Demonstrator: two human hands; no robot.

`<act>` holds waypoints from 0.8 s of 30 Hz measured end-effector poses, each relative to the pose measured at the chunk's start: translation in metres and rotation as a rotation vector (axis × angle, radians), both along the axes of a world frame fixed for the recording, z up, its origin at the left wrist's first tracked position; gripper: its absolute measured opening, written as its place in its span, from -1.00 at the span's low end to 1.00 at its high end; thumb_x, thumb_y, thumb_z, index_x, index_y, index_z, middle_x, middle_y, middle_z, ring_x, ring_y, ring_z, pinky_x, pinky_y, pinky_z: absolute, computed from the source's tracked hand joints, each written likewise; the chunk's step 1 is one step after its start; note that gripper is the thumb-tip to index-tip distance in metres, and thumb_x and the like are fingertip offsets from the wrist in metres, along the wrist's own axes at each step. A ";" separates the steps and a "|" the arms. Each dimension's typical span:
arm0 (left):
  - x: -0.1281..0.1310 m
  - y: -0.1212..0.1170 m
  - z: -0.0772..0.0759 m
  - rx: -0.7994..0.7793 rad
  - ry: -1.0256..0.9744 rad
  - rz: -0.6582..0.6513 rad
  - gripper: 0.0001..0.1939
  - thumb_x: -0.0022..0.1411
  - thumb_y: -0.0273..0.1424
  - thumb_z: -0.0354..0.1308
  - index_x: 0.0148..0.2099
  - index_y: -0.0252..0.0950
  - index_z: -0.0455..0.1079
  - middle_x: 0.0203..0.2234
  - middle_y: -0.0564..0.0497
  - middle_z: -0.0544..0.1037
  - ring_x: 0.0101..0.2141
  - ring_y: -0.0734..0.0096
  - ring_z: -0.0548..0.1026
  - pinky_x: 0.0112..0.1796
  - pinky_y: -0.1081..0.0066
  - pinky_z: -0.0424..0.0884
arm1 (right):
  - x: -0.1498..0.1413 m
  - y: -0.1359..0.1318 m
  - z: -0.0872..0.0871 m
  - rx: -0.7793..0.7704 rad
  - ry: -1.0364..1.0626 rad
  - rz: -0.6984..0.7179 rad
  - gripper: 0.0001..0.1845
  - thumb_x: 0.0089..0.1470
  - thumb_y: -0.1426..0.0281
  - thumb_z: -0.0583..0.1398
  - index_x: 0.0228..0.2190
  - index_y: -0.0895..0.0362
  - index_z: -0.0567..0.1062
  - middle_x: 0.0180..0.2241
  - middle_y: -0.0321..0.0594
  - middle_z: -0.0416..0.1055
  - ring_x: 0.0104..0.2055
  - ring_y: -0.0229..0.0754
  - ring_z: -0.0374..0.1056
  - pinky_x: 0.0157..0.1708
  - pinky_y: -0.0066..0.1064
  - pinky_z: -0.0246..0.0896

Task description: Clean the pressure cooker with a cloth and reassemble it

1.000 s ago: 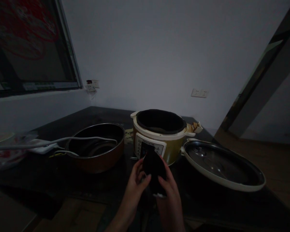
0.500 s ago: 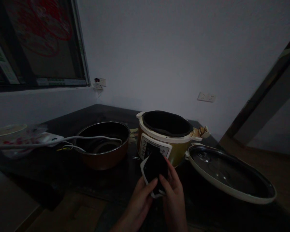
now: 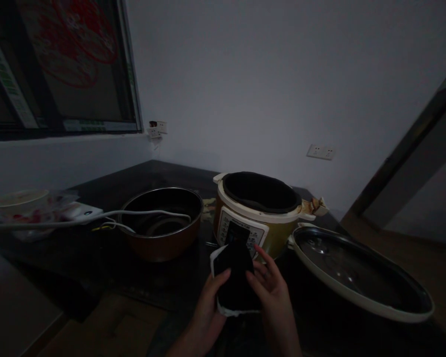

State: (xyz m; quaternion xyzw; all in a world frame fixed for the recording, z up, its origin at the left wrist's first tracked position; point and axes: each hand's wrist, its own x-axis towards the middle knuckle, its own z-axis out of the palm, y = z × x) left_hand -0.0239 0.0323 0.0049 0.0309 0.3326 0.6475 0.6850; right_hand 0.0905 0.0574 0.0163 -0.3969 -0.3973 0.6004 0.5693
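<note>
Both hands hold a dark, flat pad with a white edge (image 3: 233, 280) in front of me, low in the picture. My left hand (image 3: 208, 310) grips its left side with the thumb lying across the front. My right hand (image 3: 274, 292) holds the right side, thumb on the pad and fingers partly spread behind it. Just beyond the pad stands an open electric cooker (image 3: 260, 213), cream and gold, with a button panel and a dark inner pot.
A brown pot (image 3: 162, 223) with a white cable lying over it sits left of the cooker. A wide glass-centred lid (image 3: 360, 270) lies to the right. A power strip (image 3: 82, 213) and packets are at far left on the dark counter (image 3: 107, 258).
The pad has been turned and spread wider between my hands, showing more of its white edge. My head has shifted, so the cooker and lid sit slightly further right.
</note>
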 end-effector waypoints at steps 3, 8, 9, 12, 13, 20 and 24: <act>0.002 0.002 0.003 0.011 -0.005 -0.058 -0.79 0.10 -0.49 0.25 -0.16 -0.42 0.48 -0.36 -0.14 0.64 -0.23 0.18 0.60 -0.11 0.27 0.48 | 0.001 0.006 0.001 0.027 -0.061 -0.049 -0.29 -0.32 0.30 0.44 -0.04 0.03 0.42 -0.34 -0.28 0.47 -0.23 -0.16 0.45 -0.22 -0.39 0.36; -0.022 -0.001 0.029 -0.006 0.017 0.066 -0.74 0.23 -0.49 0.12 -0.04 -0.41 0.43 -0.26 -0.17 0.63 -0.10 0.16 0.56 -0.01 0.19 0.43 | 0.012 0.019 0.010 0.122 -0.178 -0.069 -0.42 -0.32 0.23 0.43 -0.18 0.11 0.51 -0.39 -0.25 0.48 -0.40 -0.23 0.42 -0.36 -0.42 0.36; -0.029 0.000 0.037 -0.008 0.075 0.144 -0.71 0.23 -0.48 0.12 0.00 -0.38 0.42 -0.22 -0.15 0.63 -0.07 0.17 0.54 0.01 0.17 0.40 | 0.014 0.020 0.015 0.140 -0.200 -0.053 -0.44 -0.30 0.20 0.42 -0.20 0.12 0.52 -0.38 -0.21 0.49 -0.40 -0.21 0.42 -0.36 -0.39 0.37; -0.045 0.017 0.054 0.127 0.374 0.405 -0.61 0.22 -0.38 0.15 0.11 -0.23 0.35 -0.05 -0.07 0.56 0.07 0.20 0.43 0.13 0.17 0.27 | 0.019 0.020 0.030 0.175 -0.284 -0.028 -0.50 -0.25 0.13 0.39 -0.26 0.14 0.55 -0.35 -0.13 0.53 -0.36 -0.14 0.45 -0.30 -0.34 0.39; -0.046 0.029 0.057 0.222 0.512 0.473 -0.58 0.23 -0.33 0.15 0.14 -0.19 0.33 0.02 -0.05 0.51 0.13 0.22 0.37 0.17 0.19 0.20 | 0.019 0.019 0.035 0.186 -0.310 -0.023 -0.52 -0.23 0.12 0.38 -0.27 0.14 0.56 -0.35 -0.12 0.53 -0.35 -0.13 0.46 -0.29 -0.34 0.39; -0.012 0.110 0.029 0.677 1.095 0.460 -0.44 0.34 -0.29 -0.04 0.35 -0.14 -0.01 0.34 0.01 0.02 0.31 0.35 -0.03 0.28 0.26 -0.15 | 0.017 0.016 0.063 0.402 -0.476 -0.031 -0.65 -0.02 0.12 0.26 -0.28 0.11 0.56 -0.31 -0.12 0.56 -0.29 -0.11 0.49 -0.26 -0.33 0.41; -0.002 0.104 0.020 0.707 1.143 0.477 -0.40 0.33 -0.27 -0.04 0.37 -0.15 -0.08 0.36 0.02 -0.09 0.33 0.37 -0.15 0.28 0.28 -0.23 | 0.016 0.038 0.096 0.682 -0.716 -0.218 -0.71 0.11 0.19 0.15 -0.23 0.10 0.53 -0.21 -0.12 0.52 -0.17 -0.09 0.45 -0.14 -0.28 0.34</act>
